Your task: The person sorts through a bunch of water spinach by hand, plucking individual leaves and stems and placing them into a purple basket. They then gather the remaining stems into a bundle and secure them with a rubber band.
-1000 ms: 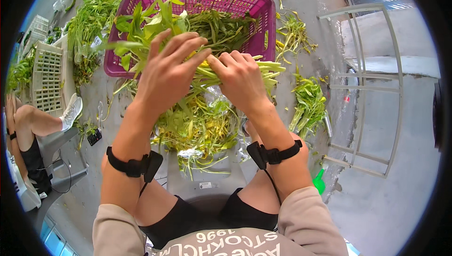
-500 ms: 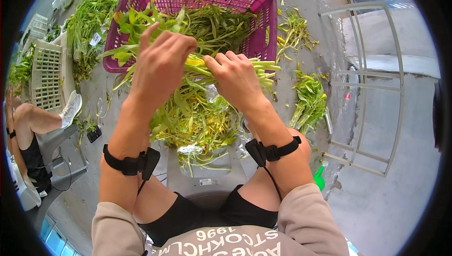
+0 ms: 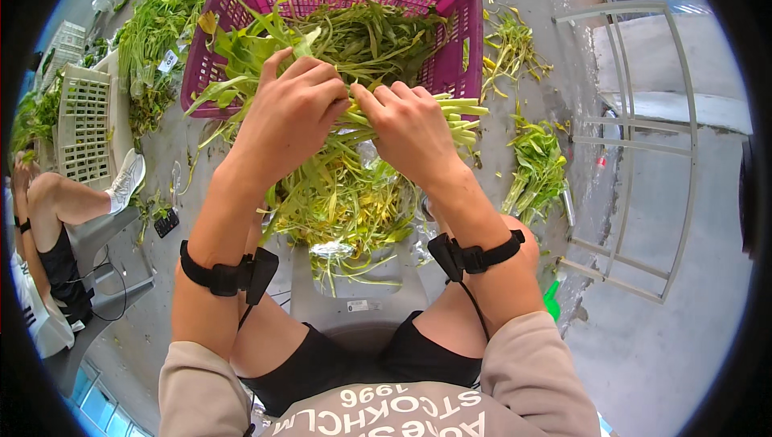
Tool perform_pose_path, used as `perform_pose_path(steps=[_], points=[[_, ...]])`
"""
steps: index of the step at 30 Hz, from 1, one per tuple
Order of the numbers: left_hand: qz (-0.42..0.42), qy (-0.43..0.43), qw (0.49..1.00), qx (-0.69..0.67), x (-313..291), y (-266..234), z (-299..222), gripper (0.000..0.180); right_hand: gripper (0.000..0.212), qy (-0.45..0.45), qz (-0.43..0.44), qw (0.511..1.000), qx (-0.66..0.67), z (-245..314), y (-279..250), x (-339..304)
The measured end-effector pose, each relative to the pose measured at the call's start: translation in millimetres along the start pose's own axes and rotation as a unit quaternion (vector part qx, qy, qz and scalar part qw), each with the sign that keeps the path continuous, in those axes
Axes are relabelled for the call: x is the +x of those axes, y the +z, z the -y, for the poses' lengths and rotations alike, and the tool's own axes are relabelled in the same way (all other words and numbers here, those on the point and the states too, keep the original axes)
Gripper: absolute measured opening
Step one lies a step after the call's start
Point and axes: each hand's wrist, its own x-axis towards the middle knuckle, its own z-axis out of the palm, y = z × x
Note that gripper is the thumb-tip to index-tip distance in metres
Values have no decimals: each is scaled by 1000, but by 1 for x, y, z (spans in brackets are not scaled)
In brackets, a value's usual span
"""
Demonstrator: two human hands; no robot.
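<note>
A bunch of water spinach lies crosswise in front of me, its cut pale-green stems pointing right and its leaves to the left. My right hand is wrapped round the stems. Close beside it, my left hand is closed over the leafy side, thumb and fingertips drawn together near my right index finger; what they pinch is hidden. Just beyond stands a magenta plastic basket with more greens inside. Below my hands lies a heap of yellowed leaves and trimmings.
Loose greens lie on the floor at right and far left. A grey stool is between my legs. At right is a metal frame. Left, another person's leg shows by a cream crate.
My left hand's raised fingers have come down and curled in beside my right hand. The yellow leaf piece between the hands is now mostly covered. My right hand keeps its grip.
</note>
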Motion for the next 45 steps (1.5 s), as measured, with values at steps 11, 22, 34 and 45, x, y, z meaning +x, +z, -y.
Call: perform_pose_path(steps=[11,22,34,45], points=[[-66,-35,997,18,3,7,-1,7,48,41,2,996,75,2,-6,0],[-88,-30,995,23,7,9,2,8,44,83,6,988,130,-1,-5,-1],[-49,-22,999,8,8,9,-3,10,19,83,29,993,77,6,0,-1],[83,-88,990,-67,-1,12,3,13,28,50,11,996,69,18,6,-1]])
